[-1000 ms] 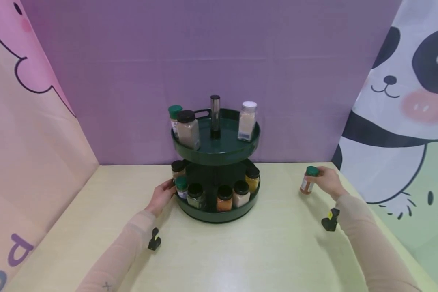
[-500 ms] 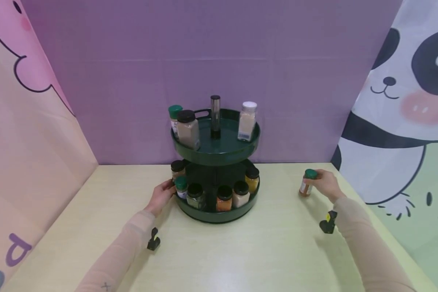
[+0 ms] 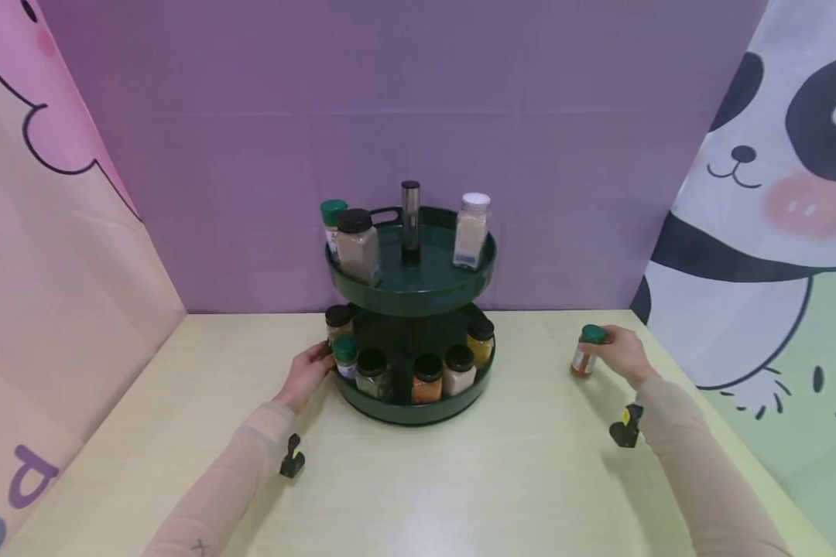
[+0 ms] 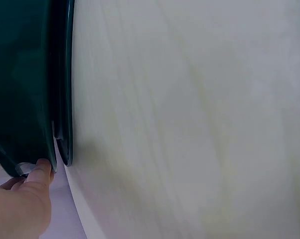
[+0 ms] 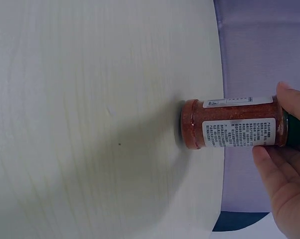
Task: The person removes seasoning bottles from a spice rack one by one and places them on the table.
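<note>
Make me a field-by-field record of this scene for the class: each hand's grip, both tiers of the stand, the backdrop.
Left grip: holds the left edge of the lower tier
Right grip: pinches a green-capped jar of red contents near its cap
Upper tier: green-lidded jar, black-lidded jar, white-lidded jar
Lower tier: six visible jars, one green-lidded, five black-lidded
Backdrop: purple sheet behind, panda picture at right

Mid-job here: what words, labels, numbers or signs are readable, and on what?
"d": left wall.
Cut-off letter below it: unclear.
"+"-like mark: left sleeve.
Jar in the right hand: label print too small to read.
Jars on the rack: labels too blurred to read.
</note>
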Demonstrator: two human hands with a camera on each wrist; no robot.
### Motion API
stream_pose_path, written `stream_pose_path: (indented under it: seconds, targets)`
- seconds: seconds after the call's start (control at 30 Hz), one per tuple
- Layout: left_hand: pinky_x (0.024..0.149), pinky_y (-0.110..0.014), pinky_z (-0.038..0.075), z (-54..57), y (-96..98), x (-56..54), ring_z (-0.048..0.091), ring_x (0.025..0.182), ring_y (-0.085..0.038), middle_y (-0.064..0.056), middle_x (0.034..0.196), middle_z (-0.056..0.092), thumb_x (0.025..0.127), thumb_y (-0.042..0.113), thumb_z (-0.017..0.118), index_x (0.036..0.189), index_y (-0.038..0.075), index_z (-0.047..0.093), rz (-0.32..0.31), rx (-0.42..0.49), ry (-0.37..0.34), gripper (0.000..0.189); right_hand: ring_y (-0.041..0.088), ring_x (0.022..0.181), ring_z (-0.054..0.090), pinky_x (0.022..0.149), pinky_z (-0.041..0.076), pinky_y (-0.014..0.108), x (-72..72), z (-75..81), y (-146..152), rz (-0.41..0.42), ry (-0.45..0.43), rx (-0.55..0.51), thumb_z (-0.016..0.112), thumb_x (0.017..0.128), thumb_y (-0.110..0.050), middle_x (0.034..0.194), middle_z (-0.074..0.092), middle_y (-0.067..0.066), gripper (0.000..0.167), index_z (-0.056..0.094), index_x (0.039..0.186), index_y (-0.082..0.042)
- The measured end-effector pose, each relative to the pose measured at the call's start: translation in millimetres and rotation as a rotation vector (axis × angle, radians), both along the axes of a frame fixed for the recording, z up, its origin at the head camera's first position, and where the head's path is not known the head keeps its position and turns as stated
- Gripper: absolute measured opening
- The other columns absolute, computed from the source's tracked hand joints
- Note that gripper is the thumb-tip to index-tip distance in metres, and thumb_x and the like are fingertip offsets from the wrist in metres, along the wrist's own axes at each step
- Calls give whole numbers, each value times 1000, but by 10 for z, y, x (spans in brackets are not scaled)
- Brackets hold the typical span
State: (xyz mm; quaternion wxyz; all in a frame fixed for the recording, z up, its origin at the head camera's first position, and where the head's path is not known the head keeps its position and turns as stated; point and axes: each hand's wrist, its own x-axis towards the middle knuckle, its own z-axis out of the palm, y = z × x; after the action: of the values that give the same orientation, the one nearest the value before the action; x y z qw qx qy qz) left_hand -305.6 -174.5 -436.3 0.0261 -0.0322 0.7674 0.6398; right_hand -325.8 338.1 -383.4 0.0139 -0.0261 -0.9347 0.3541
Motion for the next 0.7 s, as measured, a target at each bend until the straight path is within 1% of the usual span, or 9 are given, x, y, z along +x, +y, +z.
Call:
stream_pose_path:
  seconds: [0.3, 0.4, 0.7]
  targets:
    - [108, -43, 32, 5, 3, 3, 32, 133, -34, -25, 145, 29, 95, 9, 41, 142, -5, 23, -8, -15, -3, 52, 46, 114, 48, 97, 40, 55, 18, -17, 1, -1, -3, -15, 60, 87, -26, 125, 48, 34, 59, 41, 127, 12]
    - [109, -43, 32, 2, 2, 2, 32, 133, -34, -25, 145, 29, 95, 9, 41, 142, -5, 23, -6, -14, -7, 52, 46, 114, 47, 97, 40, 55, 16, -28, 6, -7, -5, -11, 60, 87, -26, 125, 47, 34, 58, 41, 128, 12]
    - [109, -42, 31, 6, 4, -1, 31, 134, -33, -23, 146, 28, 95, 10, 41, 142, -3, 23, -6, -3, -21, 52, 45, 115, 47, 99, 38, 55, 12, -44, 23, -12, -11, -43, 59, 87, -25, 127, 46, 34, 58, 40, 128, 12]
